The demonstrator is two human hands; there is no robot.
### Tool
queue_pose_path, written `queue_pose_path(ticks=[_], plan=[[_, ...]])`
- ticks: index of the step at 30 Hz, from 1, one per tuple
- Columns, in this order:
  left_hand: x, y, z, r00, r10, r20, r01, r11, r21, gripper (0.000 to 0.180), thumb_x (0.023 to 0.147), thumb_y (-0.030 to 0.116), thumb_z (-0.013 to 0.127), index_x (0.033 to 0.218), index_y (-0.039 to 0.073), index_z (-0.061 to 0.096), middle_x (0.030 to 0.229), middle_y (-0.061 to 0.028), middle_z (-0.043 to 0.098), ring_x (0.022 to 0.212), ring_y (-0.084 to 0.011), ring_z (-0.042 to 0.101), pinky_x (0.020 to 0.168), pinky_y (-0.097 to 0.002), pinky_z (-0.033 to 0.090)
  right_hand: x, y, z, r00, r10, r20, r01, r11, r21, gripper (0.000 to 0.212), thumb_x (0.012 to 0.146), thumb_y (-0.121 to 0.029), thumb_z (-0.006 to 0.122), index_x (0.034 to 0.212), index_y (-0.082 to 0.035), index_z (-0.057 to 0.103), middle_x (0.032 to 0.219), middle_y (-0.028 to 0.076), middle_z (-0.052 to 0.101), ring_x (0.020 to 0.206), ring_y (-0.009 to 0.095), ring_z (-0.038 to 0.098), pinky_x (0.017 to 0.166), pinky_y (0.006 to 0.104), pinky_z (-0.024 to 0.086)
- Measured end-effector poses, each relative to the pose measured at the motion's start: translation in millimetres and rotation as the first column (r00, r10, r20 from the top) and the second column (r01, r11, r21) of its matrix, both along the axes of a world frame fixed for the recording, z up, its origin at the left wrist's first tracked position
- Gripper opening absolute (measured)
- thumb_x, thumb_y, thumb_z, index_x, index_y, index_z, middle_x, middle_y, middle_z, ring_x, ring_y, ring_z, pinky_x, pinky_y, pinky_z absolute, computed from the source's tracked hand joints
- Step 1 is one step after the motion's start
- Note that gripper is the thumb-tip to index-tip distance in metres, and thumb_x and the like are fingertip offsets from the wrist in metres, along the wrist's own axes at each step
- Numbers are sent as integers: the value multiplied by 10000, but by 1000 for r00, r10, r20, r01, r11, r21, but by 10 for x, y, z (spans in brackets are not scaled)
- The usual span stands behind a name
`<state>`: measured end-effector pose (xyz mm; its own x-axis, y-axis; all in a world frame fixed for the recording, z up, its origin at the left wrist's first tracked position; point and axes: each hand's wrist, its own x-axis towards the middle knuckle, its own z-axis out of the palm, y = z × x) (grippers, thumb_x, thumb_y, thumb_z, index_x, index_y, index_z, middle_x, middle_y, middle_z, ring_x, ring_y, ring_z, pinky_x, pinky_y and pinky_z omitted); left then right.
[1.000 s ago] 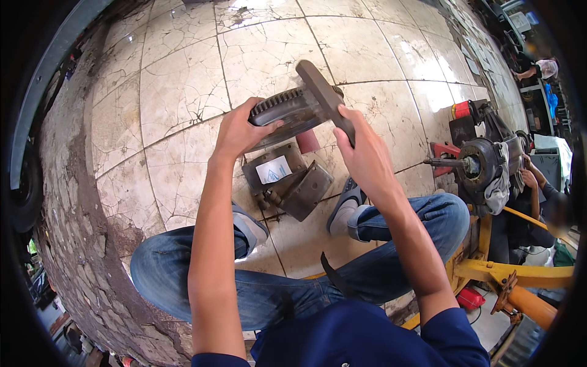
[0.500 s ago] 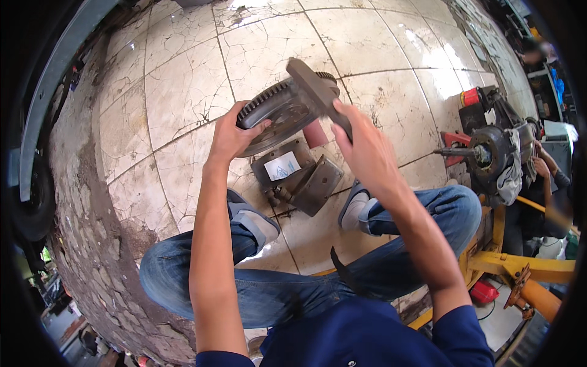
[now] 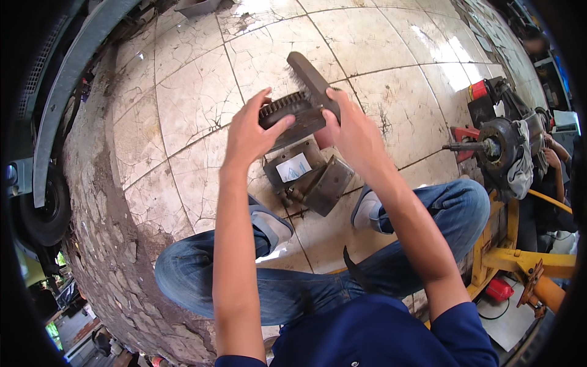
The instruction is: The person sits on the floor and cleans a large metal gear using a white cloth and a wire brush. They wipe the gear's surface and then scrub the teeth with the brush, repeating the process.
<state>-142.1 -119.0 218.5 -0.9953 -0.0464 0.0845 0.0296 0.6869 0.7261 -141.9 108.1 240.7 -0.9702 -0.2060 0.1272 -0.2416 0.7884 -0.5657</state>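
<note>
A dark metal flywheel (image 3: pixel 298 128) with a toothed rim is held up in front of me, tilted. My left hand (image 3: pixel 251 136) grips its left side, thumb on the near face and fingers over the teeth. In my right hand (image 3: pixel 356 133) is a wire brush (image 3: pixel 310 81), its handle between thumb and fingers and its bristles turned toward the toothed rim. My right fingers are close to the flywheel's right edge; whether they touch it, I cannot tell. Below lie brown metal parts (image 3: pixel 330 186) with a white packet (image 3: pixel 293 167) on them.
A reddish cylinder (image 3: pixel 324 138) stands behind the metal parts. To the right are an axle hub assembly (image 3: pixel 492 147) draped with a rag, a yellow frame (image 3: pixel 510 263) and another person's hands (image 3: pixel 553 153). A wheel (image 3: pixel 46 205) stands at far left on the cracked tiled floor's side.
The flywheel has turned to a flatter, more edge-on tilt. My left hand has shifted up over its rim, and the brush is more upright with its bristles showing.
</note>
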Motion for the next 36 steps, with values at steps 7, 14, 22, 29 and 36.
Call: queue_pose_path(ticks=[7, 14, 22, 29, 36], plan=[[-91, 331, -355, 848, 474, -237, -503, 861, -80, 385, 1033, 259, 542, 749, 57, 706, 749, -157, 712, 711, -381, 682, 659, -491, 524, 421, 35, 70, 998, 17, 61, -18, 1000, 4, 437, 1036, -280, 593, 1440, -148, 489, 1051, 220, 653, 790, 450, 681, 680, 532, 543], [-57, 495, -422, 798, 432, -421, -515, 852, -100, 395, 1016, 216, 566, 671, 37, 634, 649, -174, 639, 598, -394, 619, 581, -507, 478, 418, -82, 64, 998, -30, 60, 27, 998, 51, 476, 1037, -272, 594, 1474, -140, 463, 1067, 222, 634, 810, 444, 682, 691, 524, 548], [-157, 408, -404, 770, 527, -360, -592, 800, -95, 421, 1046, 256, 520, 715, 23, 637, 683, -191, 651, 617, -410, 622, 614, -521, 484, 438, -102, 261, 995, 45, 84, -51, 996, 73, 436, 1040, -256, 587, 1440, -126, 473, 1037, 226, 631, 791, 438, 686, 654, 528, 553], [-224, 429, -402, 776, 552, -305, -601, 794, -91, 473, 1076, 298, 461, 742, 36, 669, 712, -200, 674, 623, -430, 634, 615, -533, 495, 59, -359, 309, 992, 98, 76, -109, 981, 162, 435, 1031, -248, 600, 1427, -126, 466, 991, 216, 613, 769, 425, 687, 638, 522, 550], [-232, 335, -355, 810, 542, -224, -571, 816, -94, 479, 1088, 288, 433, 765, 38, 682, 720, -202, 686, 661, -428, 658, 631, -534, 509, 238, -363, 292, 993, 103, 56, -109, 986, 122, 384, 1037, -232, 588, 1387, -116, 483, 986, 224, 637, 768, 431, 683, 653, 514, 548]])
